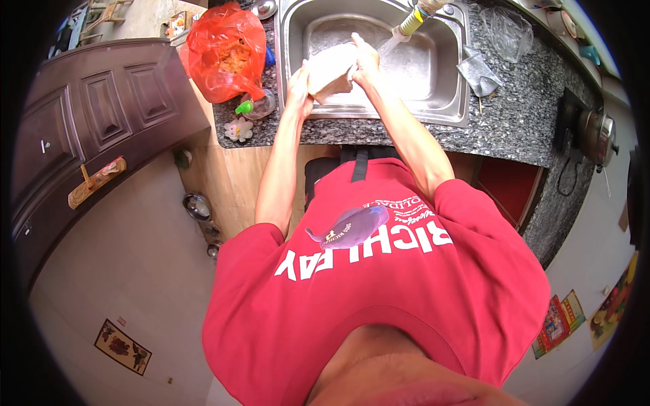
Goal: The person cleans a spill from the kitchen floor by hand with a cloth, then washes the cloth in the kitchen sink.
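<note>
A pale, block-shaped thing, overexposed on top and brownish underneath, is held between my two hands over the front left of a stainless steel sink. Its exact kind cannot be told. My left hand grips its left side and my right hand its right side. Just right of my right hand, water runs from a faucet with a ribbed, yellowish end piece. The stream falls into the basin beside the held thing.
Left of the sink, a red plastic bag holds orange scraps, near a green-capped clear container and a flower-shaped item. Clear plastic and a silvery packet lie on the right counter. A lidded pot stands farther right.
</note>
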{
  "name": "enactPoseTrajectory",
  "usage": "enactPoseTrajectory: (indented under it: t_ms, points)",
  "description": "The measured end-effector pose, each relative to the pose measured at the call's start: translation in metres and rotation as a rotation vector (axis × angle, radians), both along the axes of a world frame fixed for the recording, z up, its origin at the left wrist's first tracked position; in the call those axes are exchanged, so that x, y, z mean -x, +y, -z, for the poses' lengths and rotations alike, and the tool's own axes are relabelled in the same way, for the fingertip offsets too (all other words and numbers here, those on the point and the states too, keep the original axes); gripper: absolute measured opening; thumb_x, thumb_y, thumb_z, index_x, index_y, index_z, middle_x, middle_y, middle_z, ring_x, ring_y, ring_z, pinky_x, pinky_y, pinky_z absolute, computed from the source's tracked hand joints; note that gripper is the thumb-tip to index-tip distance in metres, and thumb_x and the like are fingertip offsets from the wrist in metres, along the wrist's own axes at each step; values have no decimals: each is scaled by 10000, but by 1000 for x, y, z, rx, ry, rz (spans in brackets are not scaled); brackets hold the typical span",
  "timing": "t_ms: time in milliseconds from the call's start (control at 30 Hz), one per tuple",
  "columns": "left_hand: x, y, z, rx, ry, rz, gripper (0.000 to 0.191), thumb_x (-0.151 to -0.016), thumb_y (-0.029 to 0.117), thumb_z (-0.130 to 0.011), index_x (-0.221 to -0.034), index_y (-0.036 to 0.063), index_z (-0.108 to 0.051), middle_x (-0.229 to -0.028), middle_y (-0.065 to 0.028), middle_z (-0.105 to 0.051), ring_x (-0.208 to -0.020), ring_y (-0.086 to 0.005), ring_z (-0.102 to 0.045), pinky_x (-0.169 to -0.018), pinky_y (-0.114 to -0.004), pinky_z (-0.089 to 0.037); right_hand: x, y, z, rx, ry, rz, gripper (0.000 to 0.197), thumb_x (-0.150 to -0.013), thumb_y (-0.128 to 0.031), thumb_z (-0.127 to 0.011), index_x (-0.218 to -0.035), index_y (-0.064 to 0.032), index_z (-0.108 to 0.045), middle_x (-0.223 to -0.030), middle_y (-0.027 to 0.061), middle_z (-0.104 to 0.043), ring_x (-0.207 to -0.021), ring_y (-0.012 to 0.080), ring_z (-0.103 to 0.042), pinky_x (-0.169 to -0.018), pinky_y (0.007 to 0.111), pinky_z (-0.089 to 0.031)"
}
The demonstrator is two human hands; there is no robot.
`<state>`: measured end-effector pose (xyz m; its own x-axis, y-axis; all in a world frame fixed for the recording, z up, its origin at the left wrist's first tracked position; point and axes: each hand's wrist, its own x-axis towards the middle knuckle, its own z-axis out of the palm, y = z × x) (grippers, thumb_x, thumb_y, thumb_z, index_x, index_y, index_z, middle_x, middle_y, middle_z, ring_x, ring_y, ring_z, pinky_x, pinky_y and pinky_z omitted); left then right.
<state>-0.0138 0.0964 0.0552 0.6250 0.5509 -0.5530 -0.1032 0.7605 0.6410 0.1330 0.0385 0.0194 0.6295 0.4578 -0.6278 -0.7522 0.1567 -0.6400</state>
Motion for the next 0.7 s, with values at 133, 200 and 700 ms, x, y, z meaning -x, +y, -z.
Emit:
enactPoseTrajectory:
  t_ms: [133,200,700]
  points:
    - [17,-14,25,-149,-57,139,352,-898,217,-454,-1102,-69,-483,-1032,-149,-583,-871,-234,-581,-748,-350,-470,7,3,-32,-203,388,103,258,-838,-281,-596,-881,-33,-542,-765,101,-599,-692,227,-607,-632,371,-529]
    - [6,-22,24,-78,-41,-66,367,-919,273,-424,-1092,-43,-499,-1017,-154,-582,-897,-239,-576,-769,-363,-476,13,4,-51,-169,419,14,262,-825,-248,-615,-881,-10,-522,-786,99,-577,-741,230,-604,-641,355,-523]
    - [-46,-29,22,-92,266,-261,142,-825,55,-490,-867,-39,-589,-810,-116,-601,-684,-191,-589,-616,-315,-500,67,-2,-25,559,-804,-169,248,-796,-215,-537,-633,-29,-525,-583,104,-564,-544,170,-504,-548,363,-422]
